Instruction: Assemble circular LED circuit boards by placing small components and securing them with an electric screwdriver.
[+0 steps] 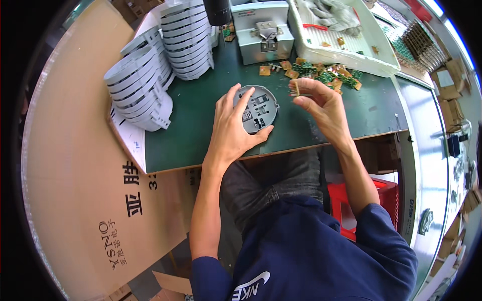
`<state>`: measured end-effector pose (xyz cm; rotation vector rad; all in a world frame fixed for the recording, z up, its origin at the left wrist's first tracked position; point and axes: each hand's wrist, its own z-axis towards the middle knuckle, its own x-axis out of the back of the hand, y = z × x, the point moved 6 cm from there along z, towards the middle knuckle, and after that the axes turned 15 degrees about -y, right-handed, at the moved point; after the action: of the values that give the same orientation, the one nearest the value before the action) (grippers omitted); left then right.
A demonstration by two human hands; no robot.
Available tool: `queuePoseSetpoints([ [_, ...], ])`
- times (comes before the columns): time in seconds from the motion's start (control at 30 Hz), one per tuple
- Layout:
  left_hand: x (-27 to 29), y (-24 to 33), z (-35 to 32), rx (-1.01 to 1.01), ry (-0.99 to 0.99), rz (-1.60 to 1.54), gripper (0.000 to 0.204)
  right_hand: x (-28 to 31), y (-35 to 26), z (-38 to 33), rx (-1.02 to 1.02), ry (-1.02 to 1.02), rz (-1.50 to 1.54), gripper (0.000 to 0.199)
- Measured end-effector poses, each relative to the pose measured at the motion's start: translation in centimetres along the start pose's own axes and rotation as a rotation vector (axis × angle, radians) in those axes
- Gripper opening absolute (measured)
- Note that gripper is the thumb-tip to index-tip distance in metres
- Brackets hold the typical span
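A round grey plastic housing [268, 114] with moulded slots and small metal parts inside lies on the green worktop. My left hand [232, 123] spans it, fingers at its far left rim and thumb at its near edge, gripping it. To its right, raised above the worktop, my right hand [321, 103] pinches a small circuit board [294, 89] between thumb and fingertips. The board is seen nearly edge-on, with thin pins pointing left. Beyond that hand lies a loose pile of small green and orange circuit boards [326, 75].
Stacks of curved grey plastic shells [133, 90] stand at the left on a white board. A metal fixture [263, 37] sits at the back beneath a black cylinder [217, 11]. Back right is a white tray [371, 62] with gloves and a red-handled tool. A large cardboard sheet [75, 150] fills the left.
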<state>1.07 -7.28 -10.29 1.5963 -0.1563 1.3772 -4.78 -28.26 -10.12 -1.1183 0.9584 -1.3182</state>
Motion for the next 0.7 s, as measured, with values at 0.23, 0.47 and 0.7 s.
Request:
queuePoseSetpoints([
  [0.23, 1.3, 2.9, 0.3, -0.201, 0.225, -0.057, 0.06, -0.6, -0.1, -0.5, 0.018, -0.065, 0.091, 0.032],
  [0.47, 1.1, 4.9, -0.2, -0.212, 0.357, -0.141, 0.017, -2.2, -0.9, -0.7, 0.047, -0.09, 0.038, 0.033],
  [0.7, 0.3, 4.6, -1.3, -0.21, 0.433, -0.161, 0.019, -3.2, -1.1, -1.3, 0.06, -0.031, -0.148, 0.033],
])
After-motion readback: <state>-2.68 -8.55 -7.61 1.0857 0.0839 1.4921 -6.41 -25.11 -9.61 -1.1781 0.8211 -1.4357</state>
